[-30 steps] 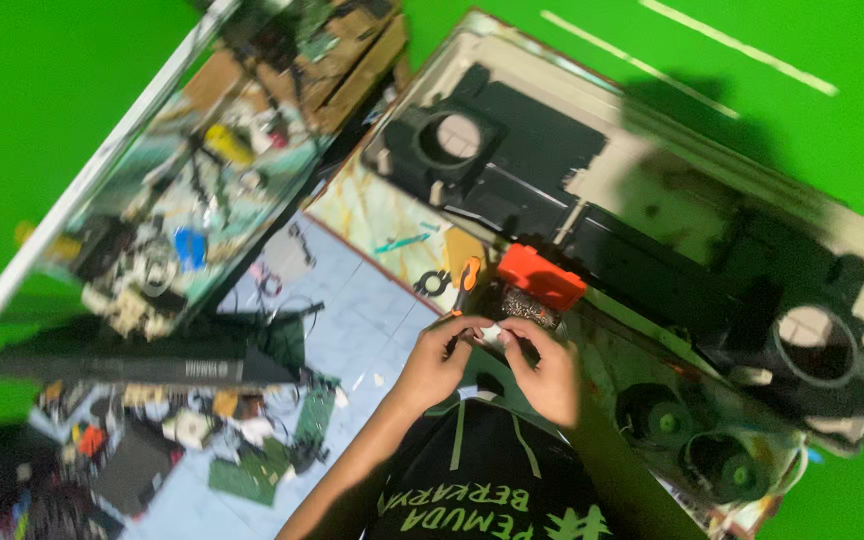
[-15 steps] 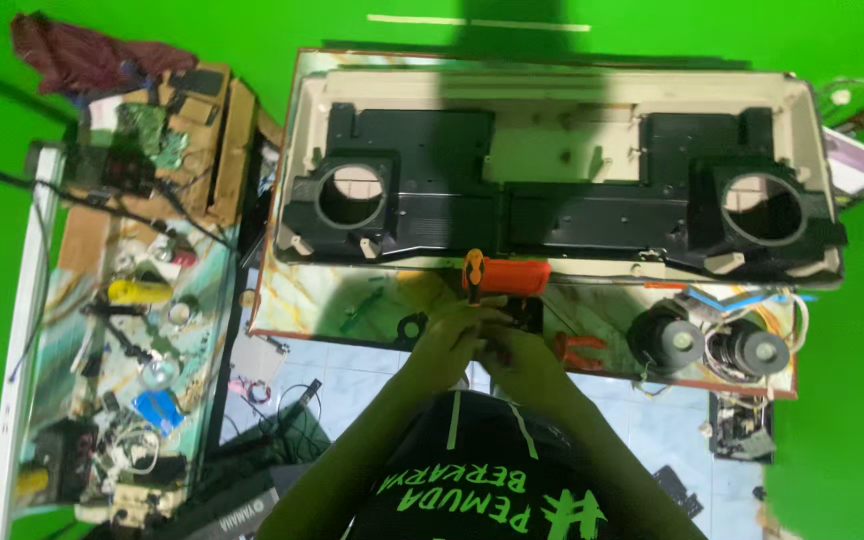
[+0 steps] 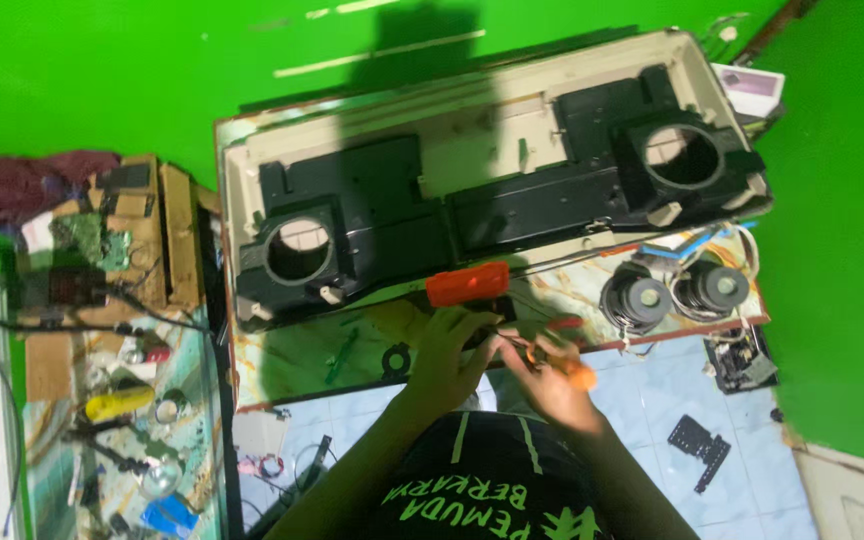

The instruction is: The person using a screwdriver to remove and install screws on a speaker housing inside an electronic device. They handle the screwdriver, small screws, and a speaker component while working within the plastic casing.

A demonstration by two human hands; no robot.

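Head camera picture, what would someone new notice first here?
First the bright green floor, then the long cream and black speaker cabinet lying open across the middle, with two round holes. Just below it, the left hand and right hand meet beside an orange tool, with two loose speakers to the right.

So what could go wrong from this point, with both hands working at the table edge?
The right hand holds an orange-handled tool close to the left hand's fingers; a slip could jab them. Whatever small part they are working on sits at the edge of the patterned board and could drop to the tiled floor. Loose wires by the two round black speakers could snag.
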